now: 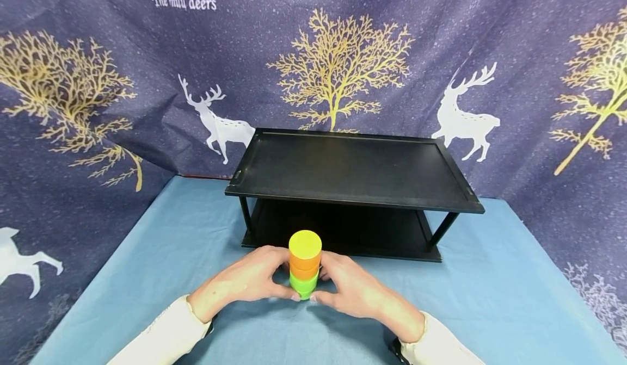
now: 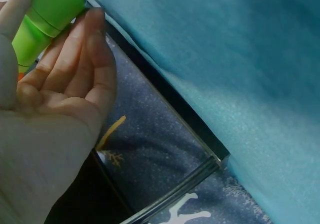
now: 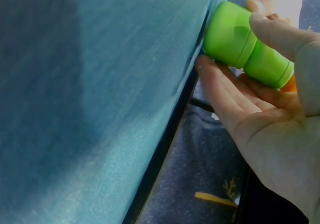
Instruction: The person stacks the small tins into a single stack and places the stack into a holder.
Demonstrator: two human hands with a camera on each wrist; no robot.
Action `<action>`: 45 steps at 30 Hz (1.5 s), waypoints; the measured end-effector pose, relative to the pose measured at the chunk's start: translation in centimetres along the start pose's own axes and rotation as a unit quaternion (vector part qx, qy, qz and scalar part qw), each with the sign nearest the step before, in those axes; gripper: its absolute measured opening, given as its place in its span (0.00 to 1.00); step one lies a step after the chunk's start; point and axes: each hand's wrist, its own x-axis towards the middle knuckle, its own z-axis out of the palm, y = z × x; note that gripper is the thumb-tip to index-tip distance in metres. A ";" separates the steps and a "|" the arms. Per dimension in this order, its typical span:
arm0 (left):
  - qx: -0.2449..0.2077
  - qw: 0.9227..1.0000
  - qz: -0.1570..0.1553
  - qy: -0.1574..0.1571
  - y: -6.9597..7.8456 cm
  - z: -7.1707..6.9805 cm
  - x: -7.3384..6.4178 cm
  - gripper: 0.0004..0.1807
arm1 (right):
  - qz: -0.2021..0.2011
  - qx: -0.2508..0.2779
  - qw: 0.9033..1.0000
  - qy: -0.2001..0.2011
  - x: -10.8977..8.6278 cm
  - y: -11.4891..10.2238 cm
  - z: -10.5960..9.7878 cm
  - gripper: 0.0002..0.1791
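Note:
In the head view a stack of round, cup-like pieces stands upright on the blue cloth: a yellow-orange upper part over a green lower part. My left hand holds it from the left and my right hand from the right. Both thumbs meet the green base at the front, while the other fingers curve behind the stack, partly hidden. The left wrist view shows the green part between thumb and fingers. From the right wrist, the green part has two stepped sections, with the right thumb over it.
Just behind the stack stands a black two-tier shelf on short posts, its lower board near the hands. Blue cloth covers the table. A dark blue curtain with deer and trees hangs behind and at the sides.

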 end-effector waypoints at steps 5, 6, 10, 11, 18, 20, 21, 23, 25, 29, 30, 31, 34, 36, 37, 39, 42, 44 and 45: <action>-0.020 1.000 -0.001 0.000 0.0 0.0 0.2 0.26 | -0.008 0.001 1.000 0.015 0.0 0.0 0.0 0.31; -0.022 1.000 -0.001 0.000 0.0 0.0 0.2 0.27 | -0.010 0.002 1.000 0.017 0.0 0.1 0.0 0.31; -0.027 1.000 -0.002 0.001 0.2 0.0 0.3 0.27 | -0.014 0.006 1.000 0.025 0.0 0.0 -0.1 0.31; -0.027 1.000 -0.002 0.001 0.2 0.0 0.3 0.27 | -0.015 0.007 1.000 0.026 0.0 0.0 -0.1 0.31; -0.031 0.999 -0.003 0.000 0.4 0.0 0.3 0.27 | -0.017 0.006 0.999 0.030 -0.1 0.0 -0.2 0.31; -0.031 1.000 -0.003 0.001 0.5 0.0 0.3 0.27 | -0.017 0.004 0.999 0.030 -0.1 0.0 -0.3 0.30; -0.030 1.000 -0.004 0.001 0.6 0.0 0.3 0.27 | -0.017 0.003 0.999 0.030 -0.2 0.0 -0.4 0.30; -0.031 0.999 -0.005 0.003 0.7 0.0 0.3 0.27 | -0.014 0.002 0.999 0.029 -0.2 -0.1 -0.5 0.30; -0.034 0.999 -0.007 0.006 0.8 0.0 0.2 0.27 | -0.009 0.000 1.000 0.028 -0.3 -0.2 -0.7 0.30; -0.037 0.999 -0.010 0.014 1.2 -0.1 0.1 0.26 | 0.002 -0.008 1.000 0.027 -0.5 -0.4 -1.0 0.29; -0.037 0.999 -0.011 0.016 1.4 -0.1 0.1 0.26 | 0.004 -0.010 1.000 0.027 -0.6 -0.4 -1.1 0.29; -0.037 0.999 -0.011 0.017 1.5 -0.2 0.1 0.26 | 0.005 -0.011 1.000 0.028 -0.6 -0.5 -1.2 0.28; -0.033 0.999 -0.010 0.020 1.9 -0.3 0.1 0.25 | -0.001 -0.014 0.999 0.030 -0.7 -0.6 -1.4 0.28; -0.033 0.999 -0.008 0.021 2.2 -0.4 0.0 0.25 | -0.008 -0.013 0.999 0.032 -0.8 -0.7 -1.6 0.28; -0.034 0.999 -0.007 0.022 2.3 -0.5 0.0 0.25 | -0.011 -0.013 0.999 0.033 -0.8 -0.8 -1.7 0.28; -0.037 0.999 -0.007 0.024 2.5 -0.6 0.0 0.25 | -0.016 -0.012 0.999 0.034 -0.9 -0.9 -1.8 0.27; -0.042 0.999 -0.009 0.025 2.7 -0.6 0.0 0.25 | -0.019 -0.011 0.999 0.033 -1.0 -1.1 -2.1 0.27; -0.044 0.999 -0.010 0.026 2.8 -0.6 0.0 0.25 | -0.018 -0.010 0.999 0.031 -1.1 -1.3 -2.2 0.27; -0.045 0.999 -0.010 0.026 2.8 -0.7 -0.1 0.25 | -0.018 -0.008 0.999 0.030 -1.1 -1.3 -2.3 0.27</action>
